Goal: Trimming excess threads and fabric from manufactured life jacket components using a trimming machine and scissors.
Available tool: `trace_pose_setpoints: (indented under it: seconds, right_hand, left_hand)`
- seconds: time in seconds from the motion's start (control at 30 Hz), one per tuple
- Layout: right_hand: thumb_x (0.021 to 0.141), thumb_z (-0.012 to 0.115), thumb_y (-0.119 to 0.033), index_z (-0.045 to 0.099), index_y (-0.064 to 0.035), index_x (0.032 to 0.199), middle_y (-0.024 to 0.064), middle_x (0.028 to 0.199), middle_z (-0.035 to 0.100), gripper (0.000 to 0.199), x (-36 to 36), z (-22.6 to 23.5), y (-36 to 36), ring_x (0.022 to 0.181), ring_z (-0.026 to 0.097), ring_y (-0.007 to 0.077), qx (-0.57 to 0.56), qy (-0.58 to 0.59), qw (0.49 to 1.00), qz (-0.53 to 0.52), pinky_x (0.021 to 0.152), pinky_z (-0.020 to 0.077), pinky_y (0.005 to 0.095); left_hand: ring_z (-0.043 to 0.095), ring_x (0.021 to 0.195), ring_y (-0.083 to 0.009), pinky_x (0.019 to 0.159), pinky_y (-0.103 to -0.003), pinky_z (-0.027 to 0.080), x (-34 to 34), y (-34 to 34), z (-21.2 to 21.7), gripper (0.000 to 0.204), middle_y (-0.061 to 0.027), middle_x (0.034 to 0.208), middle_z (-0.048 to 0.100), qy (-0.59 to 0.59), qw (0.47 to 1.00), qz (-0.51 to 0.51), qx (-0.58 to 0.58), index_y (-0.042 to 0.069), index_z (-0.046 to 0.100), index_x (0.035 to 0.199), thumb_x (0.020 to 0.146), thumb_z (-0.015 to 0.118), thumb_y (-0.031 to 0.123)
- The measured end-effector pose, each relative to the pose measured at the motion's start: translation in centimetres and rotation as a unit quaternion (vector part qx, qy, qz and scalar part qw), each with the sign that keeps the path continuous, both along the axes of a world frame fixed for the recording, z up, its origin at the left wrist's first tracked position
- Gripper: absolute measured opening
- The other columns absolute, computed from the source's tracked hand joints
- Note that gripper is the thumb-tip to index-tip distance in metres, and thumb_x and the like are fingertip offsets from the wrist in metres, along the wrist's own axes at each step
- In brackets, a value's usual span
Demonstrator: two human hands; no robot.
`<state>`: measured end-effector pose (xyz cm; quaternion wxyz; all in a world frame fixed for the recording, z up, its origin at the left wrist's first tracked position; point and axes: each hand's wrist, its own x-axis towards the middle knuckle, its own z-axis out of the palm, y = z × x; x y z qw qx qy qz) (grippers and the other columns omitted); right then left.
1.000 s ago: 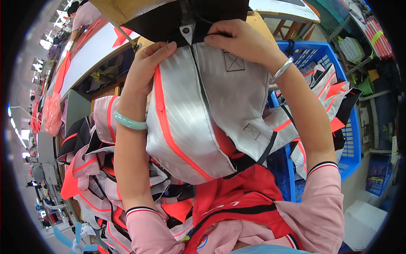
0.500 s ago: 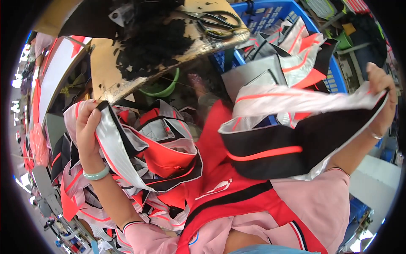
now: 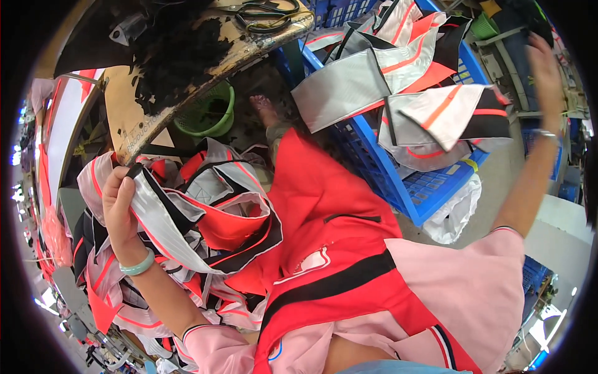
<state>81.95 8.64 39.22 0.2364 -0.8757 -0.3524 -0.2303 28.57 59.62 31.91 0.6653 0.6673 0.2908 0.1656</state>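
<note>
My left hand (image 3: pixel 118 202) pinches the end of a silver-grey fabric strip (image 3: pixel 165 215) with black backing and coral-red trim. That strip loops down over a heap of similar sewn pieces (image 3: pixel 106 280) at my left. Out at the far right, my right hand (image 3: pixel 544 71) is raised with its fingers stretched, holding nothing, slightly blurred. Between it and my body stands a blue plastic basket (image 3: pixel 405 202), with grey, white, black and coral fabric pieces (image 3: pixel 346 84) piled in it and hanging over its rim.
A worn worktable (image 3: pixel 118 106) at the upper left carries black scraps (image 3: pixel 180 62) and black-handled scissors (image 3: pixel 265 14). Beneath its edge sits a green plastic basket (image 3: pixel 218 118). A white bag (image 3: pixel 455 212) lies beside the blue basket. My red apron (image 3: pixel 330 187) spreads over my lap.
My right hand has let go of a black and white fabric piece, now lying on the pile at the blue basket, and has moved up and away. My left hand keeps its strip.
</note>
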Motion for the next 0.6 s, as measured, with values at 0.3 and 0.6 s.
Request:
trace_pose_setpoints:
  seconds: [0.3,0.6]
  right_hand:
    - [0.081,0.060,-0.054,0.044,-0.0145,0.139,0.0142,0.140,0.046,0.072,-12.8,-27.9,19.5,0.131,0.041,0.0306,-0.240,0.020,0.950,0.201,0.109,0.0252,0.0530]
    - [0.094,0.034,-0.046,0.052,-0.0126,0.133,0.0135,0.138,0.049,0.054,-8.9,-42.6,-1.7,0.133,0.039,0.0281,-0.475,0.290,0.830,-0.032,0.111,0.0250,0.0426]
  left_hand:
    - [0.043,0.066,-0.0005,0.061,-0.016,0.033,0.7,-1.4,-1.3,0.010,0.0079,0.078,0.051,0.017,0.999,0.019,0.026,0.004,0.059,0.101,0.093,0.058,0.009]
    - [0.047,0.071,-0.0018,0.066,-0.016,0.036,-0.1,-1.6,-1.0,0.011,0.0046,0.082,0.057,0.016,0.999,0.039,0.012,0.002,0.059,0.097,0.091,0.061,0.011]
